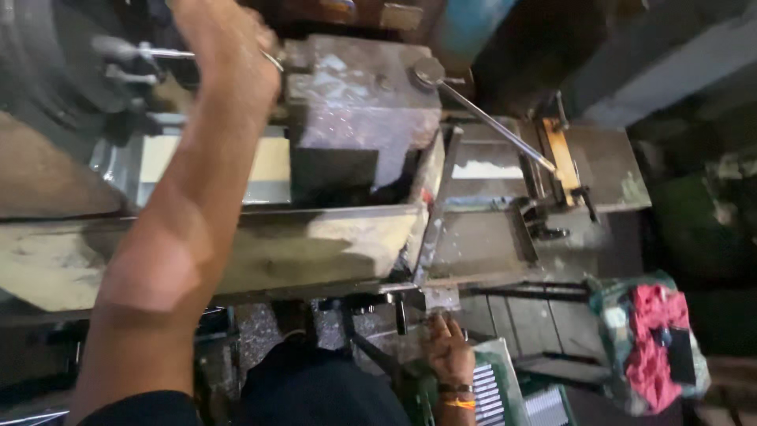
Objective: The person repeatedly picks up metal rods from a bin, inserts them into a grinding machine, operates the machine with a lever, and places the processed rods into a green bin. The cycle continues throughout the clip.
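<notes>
My left arm reaches up and away from me. My left hand (225, 47) is closed at the top of the machine, where thin metal handle rods (146, 54) stick out to its left; a ring shows on one finger. A grey metal block (363, 102) of the machine stands just right of that hand. Low in the view, my right hand (449, 347) has its fingers curled over a dark lever (377, 356) beneath the machine's front edge. It wears dark and orange bands at the wrist. What the left palm holds is hidden.
A long steel rod (493, 122) with a round knob runs diagonally over a grey metal tray (481, 244). A yellowish strip (561, 158) lies at the tray's far right. A bundle of red and green cloth (650, 339) sits at the lower right.
</notes>
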